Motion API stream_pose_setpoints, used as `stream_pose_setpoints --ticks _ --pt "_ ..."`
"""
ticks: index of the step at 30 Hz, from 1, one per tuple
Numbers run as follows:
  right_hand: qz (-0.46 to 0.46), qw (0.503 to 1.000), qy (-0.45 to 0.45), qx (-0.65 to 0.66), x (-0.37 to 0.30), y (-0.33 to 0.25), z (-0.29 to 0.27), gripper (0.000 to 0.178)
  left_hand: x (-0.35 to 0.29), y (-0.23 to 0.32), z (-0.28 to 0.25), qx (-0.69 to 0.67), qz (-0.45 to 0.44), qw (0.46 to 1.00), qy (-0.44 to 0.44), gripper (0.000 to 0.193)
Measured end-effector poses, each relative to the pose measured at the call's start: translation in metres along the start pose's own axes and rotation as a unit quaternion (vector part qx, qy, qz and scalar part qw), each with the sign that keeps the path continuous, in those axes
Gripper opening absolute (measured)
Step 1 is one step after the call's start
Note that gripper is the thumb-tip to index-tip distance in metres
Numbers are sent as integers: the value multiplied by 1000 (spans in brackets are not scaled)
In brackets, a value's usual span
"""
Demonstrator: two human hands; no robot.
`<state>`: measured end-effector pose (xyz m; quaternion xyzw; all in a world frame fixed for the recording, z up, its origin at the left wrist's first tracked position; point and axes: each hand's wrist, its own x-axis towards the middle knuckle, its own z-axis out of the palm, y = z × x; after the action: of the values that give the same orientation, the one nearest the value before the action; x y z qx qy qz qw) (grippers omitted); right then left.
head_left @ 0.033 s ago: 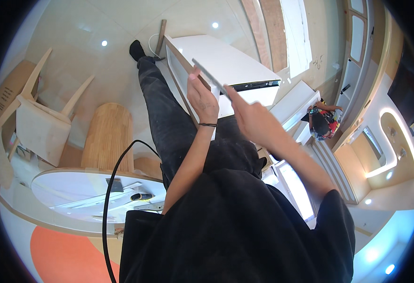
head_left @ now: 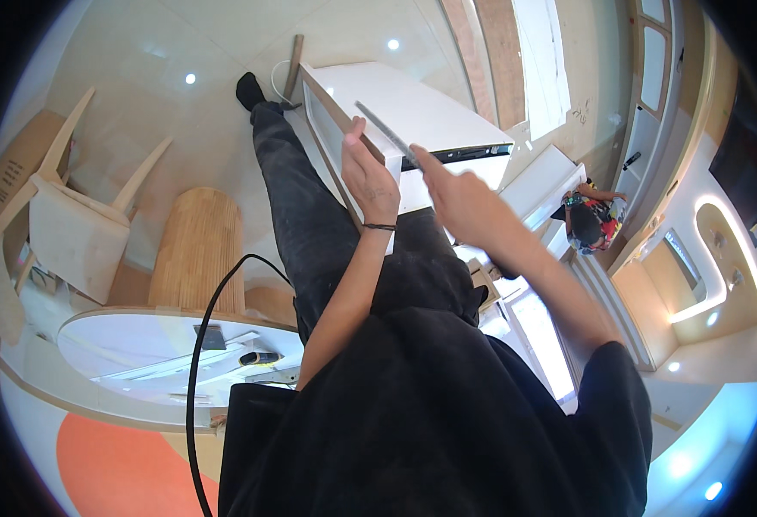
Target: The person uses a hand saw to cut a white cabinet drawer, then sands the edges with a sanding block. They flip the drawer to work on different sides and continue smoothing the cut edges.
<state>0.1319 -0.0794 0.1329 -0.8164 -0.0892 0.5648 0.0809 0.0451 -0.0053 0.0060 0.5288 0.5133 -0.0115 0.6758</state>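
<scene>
Nearest of the two hands, the right hand (head_left: 465, 202) is closed around one end of a narrow grey bar (head_left: 384, 129), with its forearm coming in from the lower right. The bar's long axis slants from that grip up and to the left, away from the person, so its free end points out past the left hand (head_left: 370, 181). The left hand is turned upward with its fingers extended, at the near corner of a white box (head_left: 422, 108), just beside the bar in this view. Whether it grips the box, presses it or merely rests there, I cannot tell.

The bar therefore lies ahead of both hands: held at its near end by the right, its middle passing to the right of the left hand's fingertips. It runs roughly parallel to the brown edge (head_left: 327, 99) of the box and appears a little to the right of it; contact between the two cannot be made out.

The box stands between the person's legs, beside the dark trouser leg (head_left: 297, 181). Beyond it, long brown boards (head_left: 501, 65) lie on the floor (head_left: 223, 39). Farther to the right, another person (head_left: 587, 226) is bent low.
</scene>
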Motion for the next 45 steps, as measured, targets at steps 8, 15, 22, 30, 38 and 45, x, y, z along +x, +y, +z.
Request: stream_pose_setpoints --ticks 8,15,22,30,38,45 --pt "91 978 129 132 -6 45 22 38 -4 1 -6 169 143 970 -105 26" --pt "-11 931 365 -19 14 108 90 29 -9 5 -18 -76 74 994 -9 34" --pt "-62 905 422 -8 22 140 122 53 -22 10 -40 289 306 900 -110 48" --pt "-77 884 434 159 35 147 131 50 -25 0 -25 465 472 747 -59 54" --pt "-124 894 301 307 11 107 85 46 -9 -5 -22 134 74 974 -169 83" --pt "-151 954 151 211 -10 46 44 60 5 -2 -18 183 99 956 -205 80"
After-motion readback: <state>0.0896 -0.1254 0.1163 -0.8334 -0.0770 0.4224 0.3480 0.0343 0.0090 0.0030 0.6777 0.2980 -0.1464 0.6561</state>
